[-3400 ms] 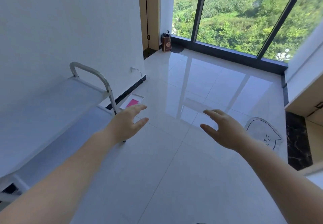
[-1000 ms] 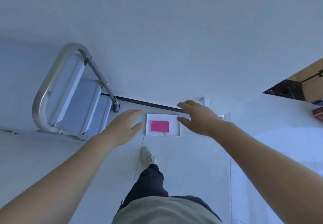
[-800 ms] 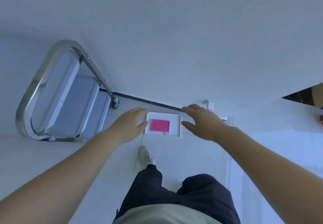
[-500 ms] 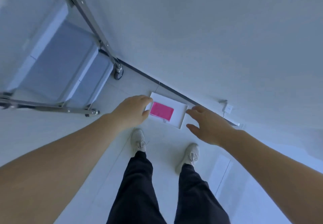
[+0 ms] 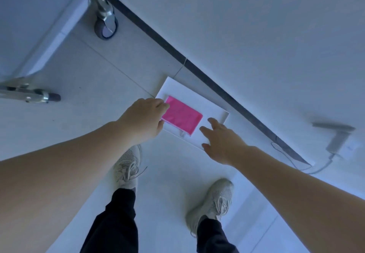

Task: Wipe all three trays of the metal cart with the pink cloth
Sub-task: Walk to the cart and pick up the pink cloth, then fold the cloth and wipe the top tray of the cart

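A folded pink cloth (image 5: 182, 117) lies flat in a shallow white tray (image 5: 209, 102) on the floor by the wall. My left hand (image 5: 145, 119) is at the cloth's left edge, with its fingers curled down onto that edge and its thumb at the near corner. My right hand (image 5: 221, 140) hovers over the white tray's right end with its fingers spread, just off the cloth. The metal cart (image 5: 37, 19) stands at the upper left; only its lowest tray and two casters (image 5: 105, 28) show.
The wall and its dark skirting (image 5: 217, 86) run diagonally just behind the white tray. A wall socket with a plug and cable (image 5: 335, 141) sits to the right. My two shoes (image 5: 127, 166) stand on the tiled floor below the hands.
I have bent lower and closer to the floor. My left hand went from beside the cloth onto its left edge, and my right hand came in over the white tray.
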Demonstrator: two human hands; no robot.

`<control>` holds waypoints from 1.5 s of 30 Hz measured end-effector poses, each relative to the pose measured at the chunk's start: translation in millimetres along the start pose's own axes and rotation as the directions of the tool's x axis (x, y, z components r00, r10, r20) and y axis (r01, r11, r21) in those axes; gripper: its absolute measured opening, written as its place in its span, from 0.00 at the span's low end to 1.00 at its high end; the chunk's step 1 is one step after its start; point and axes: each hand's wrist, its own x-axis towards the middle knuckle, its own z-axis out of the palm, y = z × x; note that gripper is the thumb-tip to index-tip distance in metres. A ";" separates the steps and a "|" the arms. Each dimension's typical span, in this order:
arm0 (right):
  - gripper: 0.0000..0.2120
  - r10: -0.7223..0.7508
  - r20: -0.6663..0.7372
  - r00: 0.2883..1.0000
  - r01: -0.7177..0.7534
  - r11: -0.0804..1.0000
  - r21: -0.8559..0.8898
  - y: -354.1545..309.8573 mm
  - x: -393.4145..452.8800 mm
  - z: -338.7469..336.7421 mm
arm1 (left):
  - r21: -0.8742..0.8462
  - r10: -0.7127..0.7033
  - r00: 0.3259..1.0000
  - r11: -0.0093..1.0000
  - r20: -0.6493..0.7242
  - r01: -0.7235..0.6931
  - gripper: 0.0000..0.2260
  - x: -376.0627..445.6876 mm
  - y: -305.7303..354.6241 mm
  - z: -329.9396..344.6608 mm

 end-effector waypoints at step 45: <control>0.16 -0.153 -0.678 0.719 0.338 0.929 0.150 -128.1 -150.2 -303.7 | -0.184 0.082 0.969 0.975 -0.232 -0.127 0.19 -79.7 15.1 -279.9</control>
